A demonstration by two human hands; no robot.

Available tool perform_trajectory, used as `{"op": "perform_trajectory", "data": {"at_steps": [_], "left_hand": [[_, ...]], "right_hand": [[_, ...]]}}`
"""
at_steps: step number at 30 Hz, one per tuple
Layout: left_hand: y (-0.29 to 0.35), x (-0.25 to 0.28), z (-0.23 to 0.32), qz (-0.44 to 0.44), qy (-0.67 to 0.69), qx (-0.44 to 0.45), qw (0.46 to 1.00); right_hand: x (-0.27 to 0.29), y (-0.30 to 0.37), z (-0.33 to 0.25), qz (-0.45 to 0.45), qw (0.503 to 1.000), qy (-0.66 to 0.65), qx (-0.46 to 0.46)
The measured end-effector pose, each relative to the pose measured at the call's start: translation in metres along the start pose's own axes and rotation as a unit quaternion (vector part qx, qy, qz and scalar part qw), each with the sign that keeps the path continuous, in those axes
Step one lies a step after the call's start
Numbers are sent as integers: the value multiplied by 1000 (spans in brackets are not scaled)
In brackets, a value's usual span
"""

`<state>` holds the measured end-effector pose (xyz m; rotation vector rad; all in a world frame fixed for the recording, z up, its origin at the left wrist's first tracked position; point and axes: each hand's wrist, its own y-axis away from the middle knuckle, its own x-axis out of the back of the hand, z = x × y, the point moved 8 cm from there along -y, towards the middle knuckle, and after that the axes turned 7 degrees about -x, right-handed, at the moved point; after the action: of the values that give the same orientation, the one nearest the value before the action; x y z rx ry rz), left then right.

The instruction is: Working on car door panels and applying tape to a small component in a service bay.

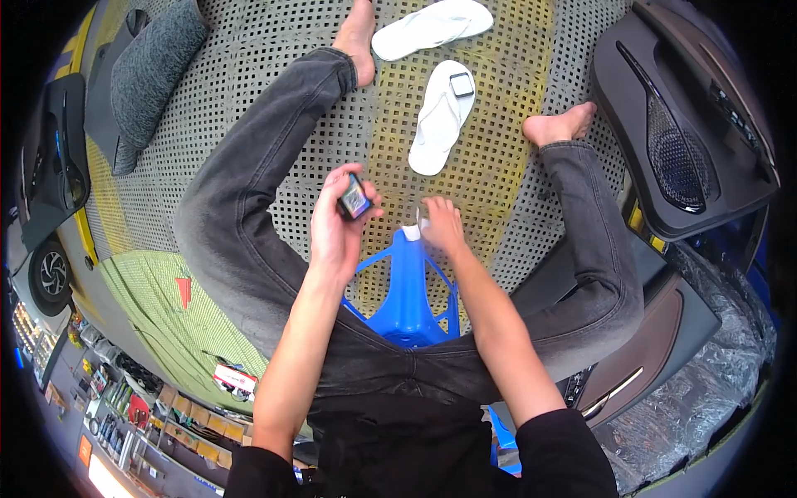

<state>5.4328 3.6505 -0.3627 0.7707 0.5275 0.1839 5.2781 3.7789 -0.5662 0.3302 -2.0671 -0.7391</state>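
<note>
My left hand (340, 220) is closed around a small black box-shaped item (354, 199) with a shiny, many-coloured face turned up. I cannot make out its exact kind. My right hand (442, 226) is at the front end of a blue plastic stool (407, 282) between my thighs. Its fingers are bent close together by a thin pale strip (418, 217); blur hides how they grip it. On the stool's tip, just left of those fingers, sits a small white piece (411, 233).
Ahead on the perforated mat (332, 124) lie two white flip-flops (440, 124), the nearer bearing a small square dark-faced item (461, 85). Car door panels (664, 124) stand at right, beside clear plastic wrap (714, 357). At left are grey carpeted panels (158, 75) and a red piece (183, 292).
</note>
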Motion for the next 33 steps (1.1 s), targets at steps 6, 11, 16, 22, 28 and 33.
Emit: {"op": "perform_trajectory", "data": {"at_steps": [6,11,16,22,28,33], "left_hand": [[32,30,19,58,-51,-80,994],[44,35,20,93,-78,-106,987],[38,43,5,68,-139,-96,983],[39,1,19,-41,-505,-248,826],[88,-64,54,-148,-490,-366,777],[128,-95,53,-365,-420,-242,795]], "right_hand": [[-10,11,-9,-108,991,77,37],[-15,24,-26,-52,982,137,123],[-11,-4,-11,-40,988,132,63],[124,-13,-68,-123,969,-193,89],[286,109,-137,-126,936,-255,209],[312,183,-136,-185,870,-362,279]]}}
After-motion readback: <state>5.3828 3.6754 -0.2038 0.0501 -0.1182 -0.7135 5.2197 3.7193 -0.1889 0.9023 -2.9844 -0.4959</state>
